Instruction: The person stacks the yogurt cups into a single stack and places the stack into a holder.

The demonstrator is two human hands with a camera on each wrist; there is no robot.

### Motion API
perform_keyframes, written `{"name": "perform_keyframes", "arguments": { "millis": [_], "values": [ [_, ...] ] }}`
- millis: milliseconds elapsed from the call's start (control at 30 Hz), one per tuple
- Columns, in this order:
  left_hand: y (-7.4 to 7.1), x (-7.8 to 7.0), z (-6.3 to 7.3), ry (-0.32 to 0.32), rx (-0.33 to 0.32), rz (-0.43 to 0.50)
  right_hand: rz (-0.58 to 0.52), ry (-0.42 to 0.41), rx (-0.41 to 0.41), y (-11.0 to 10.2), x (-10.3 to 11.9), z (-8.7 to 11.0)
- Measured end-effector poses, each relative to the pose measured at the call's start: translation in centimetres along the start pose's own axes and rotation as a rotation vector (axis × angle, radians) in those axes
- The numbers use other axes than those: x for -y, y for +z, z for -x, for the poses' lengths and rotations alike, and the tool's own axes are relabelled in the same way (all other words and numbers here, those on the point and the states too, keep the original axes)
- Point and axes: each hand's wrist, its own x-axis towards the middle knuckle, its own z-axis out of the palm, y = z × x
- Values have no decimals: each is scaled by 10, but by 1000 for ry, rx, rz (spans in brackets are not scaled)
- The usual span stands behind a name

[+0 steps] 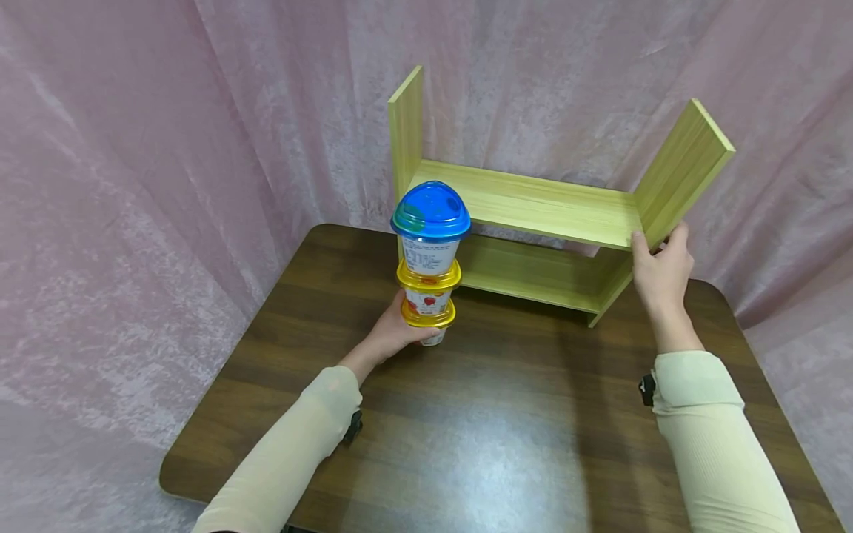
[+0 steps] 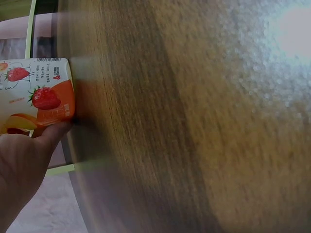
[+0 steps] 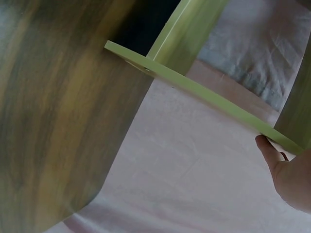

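Note:
Three lidded plastic cups stand one on another in an upright stack. A blue rounded-triangular lid (image 1: 431, 213) tops it, and the two cups below have yellow lids. My left hand (image 1: 392, 329) grips the lowest cup. In the left wrist view, a white and orange cup (image 2: 48, 92) printed with strawberries shows beside the thumb of that hand (image 2: 24, 158). My right hand (image 1: 664, 275) holds the right side panel (image 1: 683, 174) of a pale wooden two-tier shelf (image 1: 533, 207), its thumb near the upper board. The fingers behind the panel are partly hidden.
The shelf stands toward the back of a dark brown wooden table (image 1: 466, 444) with rounded corners. Its left side panel (image 1: 406, 122) rises behind the cups, and its lower board (image 1: 533, 277) lies close to the table. Pink curtains (image 1: 166, 185) hang around the table.

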Motion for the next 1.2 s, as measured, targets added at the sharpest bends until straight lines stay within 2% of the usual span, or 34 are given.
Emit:
{"name": "perform_keyframes", "arguments": {
  "millis": [200, 500, 900, 1067, 1200],
  "values": [
    [-2, 0, 1, 0, 2, -3, 10, 36, -33, 2, 2, -2],
    [-7, 2, 2, -1, 6, 4, 55, -63, -68, 4, 7, 1],
    [-8, 5, 1, -25, -9, -33, 54, -75, -123, 9, 3, 6],
    [-8, 5, 4, -44, -24, -53, 50, -78, -133, 13, 2, 8],
    [-6, 4, 7, -36, -16, -63, 49, -79, -137, 13, 2, 9]
  ]
}}
